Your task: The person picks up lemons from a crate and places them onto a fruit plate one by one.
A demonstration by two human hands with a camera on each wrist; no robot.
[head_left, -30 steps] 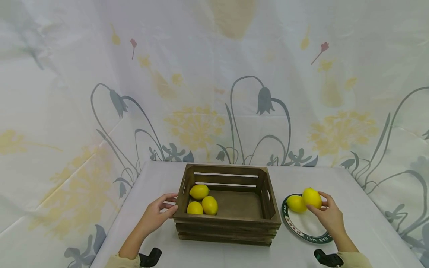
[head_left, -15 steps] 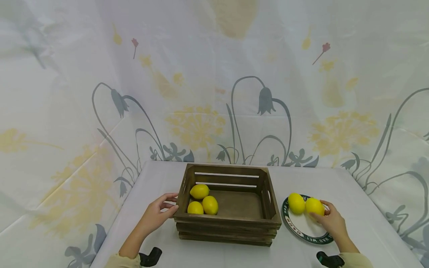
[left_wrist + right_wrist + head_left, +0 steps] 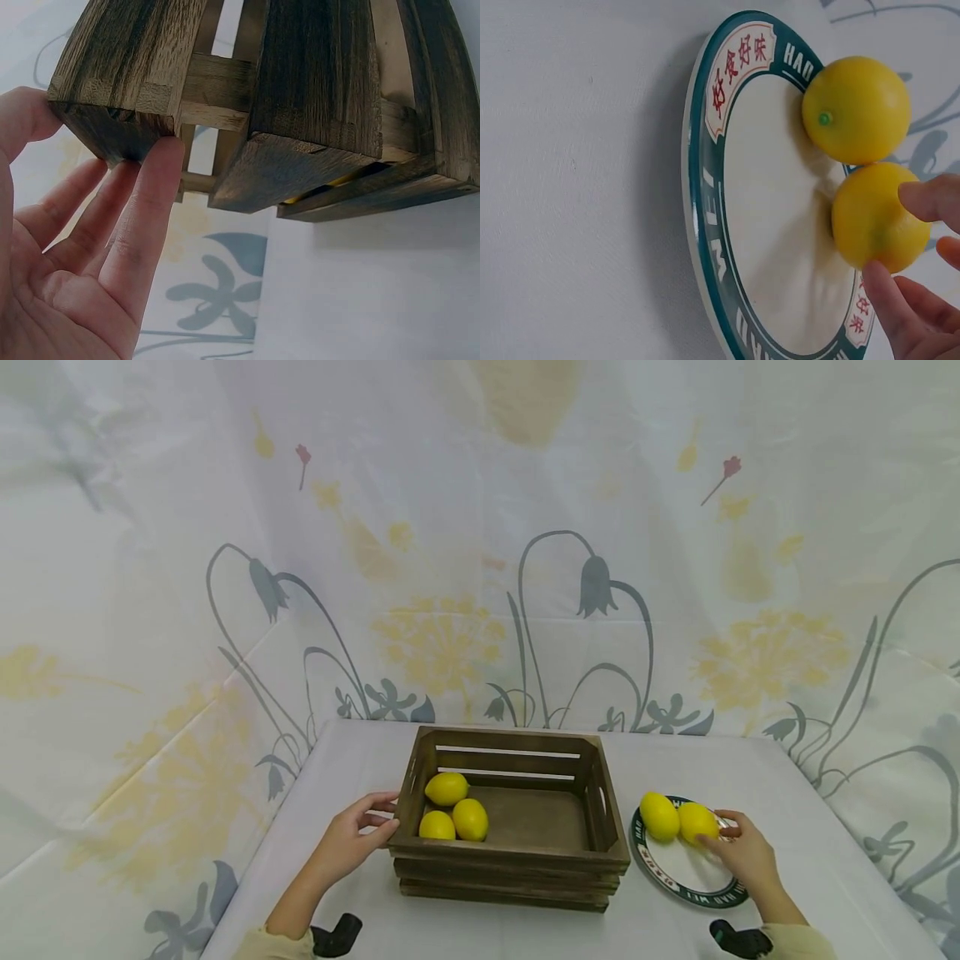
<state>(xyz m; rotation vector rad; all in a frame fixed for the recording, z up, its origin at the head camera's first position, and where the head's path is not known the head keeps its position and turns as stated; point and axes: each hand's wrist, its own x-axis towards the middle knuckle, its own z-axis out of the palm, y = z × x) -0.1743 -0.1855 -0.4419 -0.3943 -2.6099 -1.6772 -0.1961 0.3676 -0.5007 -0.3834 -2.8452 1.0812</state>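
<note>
Nearest me, the right hand (image 3: 745, 860) pinches a lemon (image 3: 697, 822) at the green-rimmed plate (image 3: 686, 866); that fruit lies left of and slightly beyond the palm, its long axis hard to make out. The left hand (image 3: 352, 837), far from it across the slatted wooden crate (image 3: 502, 877), grips the crate's left end by fingertips and thumb. Inside that end sit three lemons (image 3: 470, 819). Another lemon (image 3: 659, 817) touches the pinched one's left side. Farther back hangs a flowered curtain (image 3: 450, 568).
</note>
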